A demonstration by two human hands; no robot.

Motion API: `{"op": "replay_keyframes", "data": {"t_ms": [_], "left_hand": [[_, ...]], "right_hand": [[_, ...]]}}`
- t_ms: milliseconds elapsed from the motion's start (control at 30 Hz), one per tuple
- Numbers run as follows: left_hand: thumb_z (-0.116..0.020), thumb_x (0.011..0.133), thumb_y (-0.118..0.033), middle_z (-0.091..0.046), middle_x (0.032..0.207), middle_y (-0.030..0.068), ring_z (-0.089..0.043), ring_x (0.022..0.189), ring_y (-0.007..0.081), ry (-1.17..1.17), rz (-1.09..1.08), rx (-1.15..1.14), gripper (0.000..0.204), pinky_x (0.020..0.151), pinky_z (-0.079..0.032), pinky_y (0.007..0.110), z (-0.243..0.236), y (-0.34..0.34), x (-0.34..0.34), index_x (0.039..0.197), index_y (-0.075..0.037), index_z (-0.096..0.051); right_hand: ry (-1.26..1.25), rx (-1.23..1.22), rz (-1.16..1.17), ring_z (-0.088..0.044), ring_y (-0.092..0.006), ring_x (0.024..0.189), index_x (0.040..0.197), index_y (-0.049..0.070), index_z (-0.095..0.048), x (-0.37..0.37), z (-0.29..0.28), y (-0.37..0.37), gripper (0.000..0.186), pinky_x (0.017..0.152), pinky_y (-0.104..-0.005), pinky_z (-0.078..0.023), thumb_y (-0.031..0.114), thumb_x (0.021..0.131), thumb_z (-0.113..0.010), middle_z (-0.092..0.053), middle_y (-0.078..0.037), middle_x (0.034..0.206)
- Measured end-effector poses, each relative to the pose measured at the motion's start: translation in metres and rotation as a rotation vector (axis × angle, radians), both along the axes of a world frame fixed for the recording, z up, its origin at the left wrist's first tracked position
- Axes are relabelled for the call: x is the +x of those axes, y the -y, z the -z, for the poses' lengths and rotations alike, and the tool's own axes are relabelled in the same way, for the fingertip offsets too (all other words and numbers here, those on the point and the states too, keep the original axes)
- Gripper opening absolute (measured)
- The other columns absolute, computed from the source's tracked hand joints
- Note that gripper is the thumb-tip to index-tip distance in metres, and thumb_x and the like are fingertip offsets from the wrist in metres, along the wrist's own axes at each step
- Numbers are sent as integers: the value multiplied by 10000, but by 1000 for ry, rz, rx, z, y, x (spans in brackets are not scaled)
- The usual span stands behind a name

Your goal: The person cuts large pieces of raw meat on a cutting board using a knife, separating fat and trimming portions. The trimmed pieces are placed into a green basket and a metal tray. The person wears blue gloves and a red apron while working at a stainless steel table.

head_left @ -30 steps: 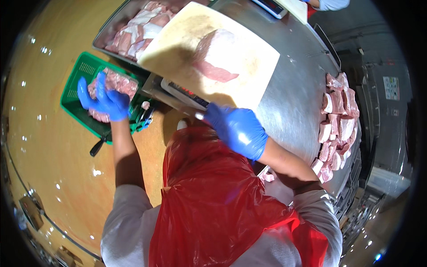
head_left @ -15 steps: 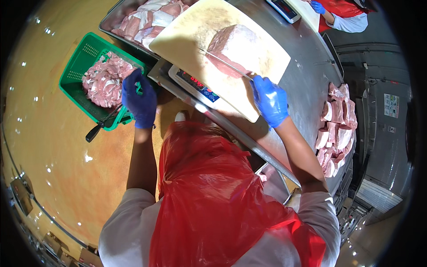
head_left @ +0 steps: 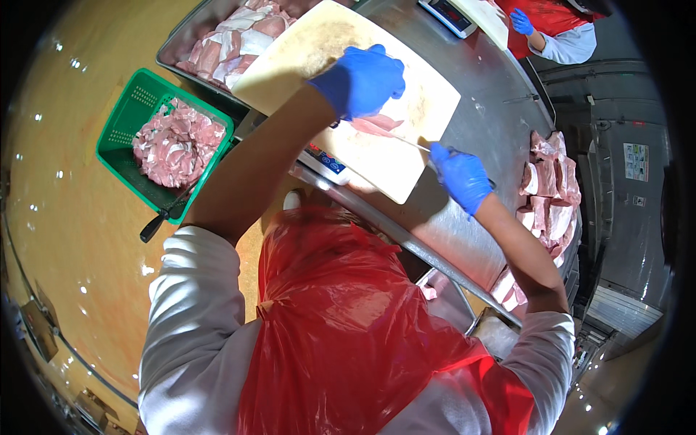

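Observation:
My left hand (head_left: 360,81), in a blue glove, lies over a piece of raw meat (head_left: 377,125) on the white cutting board (head_left: 337,156). Its fingers curve down over the far side and hide most of the meat. To the right, my blue-gloved right hand (head_left: 461,177) is closed round the handle of a knife (head_left: 417,145). The thin blade points left toward the meat's near edge, and its tip is hard to make out there. Under the board's near left side, part of a digital scale (head_left: 328,165) shows.
A green basket (head_left: 119,156) of meat trimmings (head_left: 177,145) stands at left, with a black-handled tool (head_left: 154,226) at its rim. Large cuts fill a metal tray (head_left: 170,54) beyond it. More meat pieces (head_left: 551,181) lie on the steel table (head_left: 493,109). A co-worker's gloved hand (head_left: 520,22) shows far right.
My left hand has moved from beside the green basket onto the meat on the board. My right hand has drawn the knife slightly right and nearer, its blade now by the meat's near edge.

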State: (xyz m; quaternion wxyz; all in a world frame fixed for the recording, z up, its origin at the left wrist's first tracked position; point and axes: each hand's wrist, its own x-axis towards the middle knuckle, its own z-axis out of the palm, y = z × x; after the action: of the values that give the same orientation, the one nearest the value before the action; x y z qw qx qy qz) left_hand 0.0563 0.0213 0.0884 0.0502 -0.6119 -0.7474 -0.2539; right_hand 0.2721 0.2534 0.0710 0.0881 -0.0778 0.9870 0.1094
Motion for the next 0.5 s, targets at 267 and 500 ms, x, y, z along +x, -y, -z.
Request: {"op": "replay_keyframes", "data": {"t_ms": [267,500], "left_hand": [[-629,804,-16,-667,1099,111,-653,990,313,286,-371,335,283,848,-531,408,62,49,70,1077,-63,-686],[-680,820,-138,-650,1074,79,-639,873,276,55,-318,196,278,747,-509,397,88,14,96,1096,-114,-663]], "right_hand": [[-133,-93,128,-634,-409,661,922,74,-547,52,-39,-39,117,564,-482,-503,143,946,-638,-626,-187,784],[-483,-371,173,-646,-388,637,960,93,-589,-7,-6,32,125,557,-466,-523,209,964,-634,-652,-173,771]]}}
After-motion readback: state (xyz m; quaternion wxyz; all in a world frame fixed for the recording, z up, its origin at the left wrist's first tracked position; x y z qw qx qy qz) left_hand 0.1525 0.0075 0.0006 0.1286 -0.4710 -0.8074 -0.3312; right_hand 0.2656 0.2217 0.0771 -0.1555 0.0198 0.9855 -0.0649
